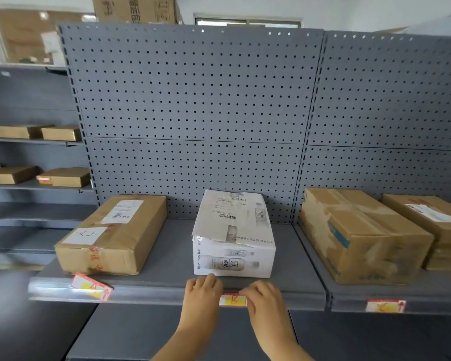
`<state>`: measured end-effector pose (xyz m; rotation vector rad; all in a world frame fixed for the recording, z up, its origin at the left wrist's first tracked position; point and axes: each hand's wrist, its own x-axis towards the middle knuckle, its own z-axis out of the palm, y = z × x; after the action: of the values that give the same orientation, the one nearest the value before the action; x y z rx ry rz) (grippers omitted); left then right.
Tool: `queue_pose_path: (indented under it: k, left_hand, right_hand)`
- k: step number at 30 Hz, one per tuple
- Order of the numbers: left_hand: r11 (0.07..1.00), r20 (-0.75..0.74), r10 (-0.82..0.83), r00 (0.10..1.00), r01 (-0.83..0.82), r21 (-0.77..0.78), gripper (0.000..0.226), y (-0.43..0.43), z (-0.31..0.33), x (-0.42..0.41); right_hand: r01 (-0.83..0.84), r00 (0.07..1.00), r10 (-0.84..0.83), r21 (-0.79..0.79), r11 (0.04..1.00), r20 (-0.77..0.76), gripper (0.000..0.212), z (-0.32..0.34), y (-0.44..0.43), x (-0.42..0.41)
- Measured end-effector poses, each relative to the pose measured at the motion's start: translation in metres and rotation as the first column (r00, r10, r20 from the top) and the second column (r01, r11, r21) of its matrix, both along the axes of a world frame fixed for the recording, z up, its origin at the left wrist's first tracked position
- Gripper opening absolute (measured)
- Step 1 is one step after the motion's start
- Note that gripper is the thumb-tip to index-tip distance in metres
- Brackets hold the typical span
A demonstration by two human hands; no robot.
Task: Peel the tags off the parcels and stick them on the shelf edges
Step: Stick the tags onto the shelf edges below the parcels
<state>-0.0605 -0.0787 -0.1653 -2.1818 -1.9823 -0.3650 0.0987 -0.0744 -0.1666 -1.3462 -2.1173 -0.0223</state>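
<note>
A red and yellow tag (232, 300) lies flat against the front edge of the grey shelf (151, 293), right below a white parcel (233, 235). My left hand (203, 291) presses the tag's left end and my right hand (262, 295) presses its right end, fingers bent over the shelf lip. Only the middle of the tag shows between the hands. A second tag (91, 286) sits crooked on the edge below a brown parcel (112, 234). A third tag (385, 306) is on the edge of the neighbouring shelf under another brown parcel (362, 235).
A further brown parcel (438, 227) stands at the far right. Grey pegboard (193, 113) backs the shelf. Shelves at the left carry several flat brown boxes (65, 177). A lower grey shelf (167, 334) lies beneath my arms.
</note>
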Motion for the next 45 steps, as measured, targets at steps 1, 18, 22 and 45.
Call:
queue_pose_path:
  k: [1, 18, 22, 45]
  left_hand:
    - [1.000, -0.008, -0.009, 1.000, 0.009, -0.014, 0.039, -0.001, -0.002, 0.000]
    - [0.997, 0.077, -0.060, 0.995, 0.055, 0.060, 0.062, -0.018, -0.016, -0.006]
    - [0.995, 0.138, -0.077, 0.987, 0.067, 0.076, 0.076, -0.028, -0.027, -0.008]
    - [0.936, 0.219, 0.236, 0.947, -0.282, 0.211, 0.032, -0.074, 0.014, -0.229]
  right_hand:
    - [0.005, 1.000, -0.005, -0.003, 1.000, 0.007, 0.038, -0.001, 0.000, 0.001]
    - [-0.008, 0.988, 0.000, 0.056, 0.998, 0.153, 0.066, -0.028, -0.005, 0.006]
    - [-0.011, 0.969, -0.016, 0.110, 0.994, 0.245, 0.073, -0.049, -0.014, 0.011]
    - [-0.293, 0.949, 0.309, 0.190, 0.937, -0.060, 0.041, -0.015, -0.012, -0.229]
